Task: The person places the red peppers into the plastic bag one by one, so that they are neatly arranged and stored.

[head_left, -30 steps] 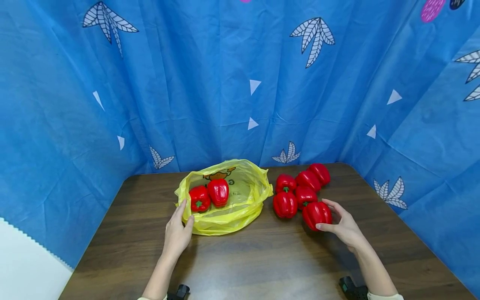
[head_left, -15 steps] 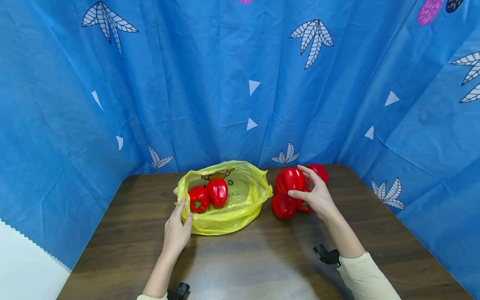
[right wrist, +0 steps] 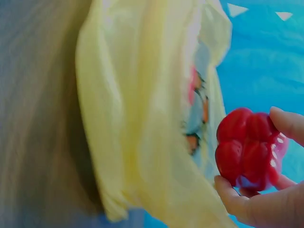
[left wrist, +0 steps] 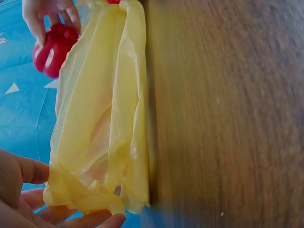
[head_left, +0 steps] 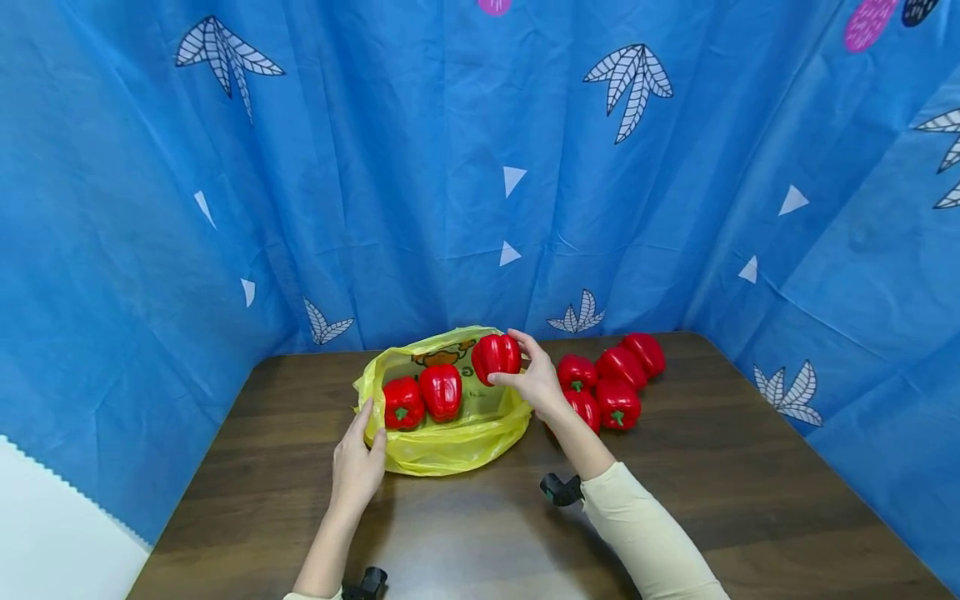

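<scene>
My right hand (head_left: 536, 379) holds a red bell pepper (head_left: 495, 357) between thumb and fingers, above the right part of the yellow plastic bag (head_left: 450, 454). In the right wrist view the lobed end of this bell pepper (right wrist: 247, 149) faces the camera, beside the bag's mouth. My left hand (head_left: 356, 467) grips the bag's left edge, thumb on the near side; in the left wrist view its fingers (left wrist: 90, 221) lie along the bag's end. Two bell peppers, one (head_left: 403, 404) with its green stem showing and another (head_left: 441, 392), lie inside the bag's left part.
Several more red bell peppers (head_left: 619, 405) lie in a cluster right of the bag, partly behind my right forearm. All stand on a dark wooden table (head_left: 465, 533). A blue patterned curtain (head_left: 420, 167) hangs behind and along the sides.
My right hand has lifted one bell pepper from the cluster's front and carried it left, over the other bell peppers, to above the bag. The left hand has stayed at the bag's edge.
</scene>
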A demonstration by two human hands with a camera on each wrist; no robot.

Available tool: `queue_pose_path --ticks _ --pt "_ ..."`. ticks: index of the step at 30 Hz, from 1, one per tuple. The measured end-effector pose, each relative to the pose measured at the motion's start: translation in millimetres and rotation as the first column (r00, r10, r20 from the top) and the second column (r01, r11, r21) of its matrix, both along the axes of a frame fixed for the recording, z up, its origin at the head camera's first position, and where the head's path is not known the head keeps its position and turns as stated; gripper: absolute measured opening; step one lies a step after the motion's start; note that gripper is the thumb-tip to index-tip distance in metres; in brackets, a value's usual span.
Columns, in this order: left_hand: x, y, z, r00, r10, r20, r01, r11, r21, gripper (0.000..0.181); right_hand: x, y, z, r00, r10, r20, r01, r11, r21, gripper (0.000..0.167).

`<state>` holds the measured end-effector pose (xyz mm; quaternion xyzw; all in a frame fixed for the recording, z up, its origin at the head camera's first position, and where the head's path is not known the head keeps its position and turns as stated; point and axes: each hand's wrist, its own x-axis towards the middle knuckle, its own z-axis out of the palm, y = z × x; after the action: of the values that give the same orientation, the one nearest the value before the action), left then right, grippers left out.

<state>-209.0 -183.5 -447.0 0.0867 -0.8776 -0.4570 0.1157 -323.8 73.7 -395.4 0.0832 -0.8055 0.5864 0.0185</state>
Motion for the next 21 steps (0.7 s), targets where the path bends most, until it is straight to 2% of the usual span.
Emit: queue_pose_path --ticks 6,9,14,21 --pt "0.3 1.1 -2.6 1.000 -0.001 -0.022 0.000 1.000 -0.007 0.058 -7.7 -23 -22.6 0.999 -0.039 -0.035 0.042 0.996 0.076 0.080" --pt "0.2 1.5 -2.8 1.000 -0.002 -0.025 0.002 1.000 -0.006 0.058 -12.1 -29 -30.5 0.998 -0.061 -0.015 0.062 0.992 0.108 0.079" --pt "0.3 3.1 -3.5 1.000 -0.005 -0.025 0.005 1.000 -0.007 0.057 -17.9 -35 -40.7 0.996 -0.088 0.033 0.082 0.985 0.150 0.081" --pt "0.1 3.8 -3.8 0.999 -0.006 -0.035 0.006 1.000 -0.008 0.058 -26.8 -42 -50.7 0.995 -0.091 0.033 0.084 0.980 0.178 0.083"
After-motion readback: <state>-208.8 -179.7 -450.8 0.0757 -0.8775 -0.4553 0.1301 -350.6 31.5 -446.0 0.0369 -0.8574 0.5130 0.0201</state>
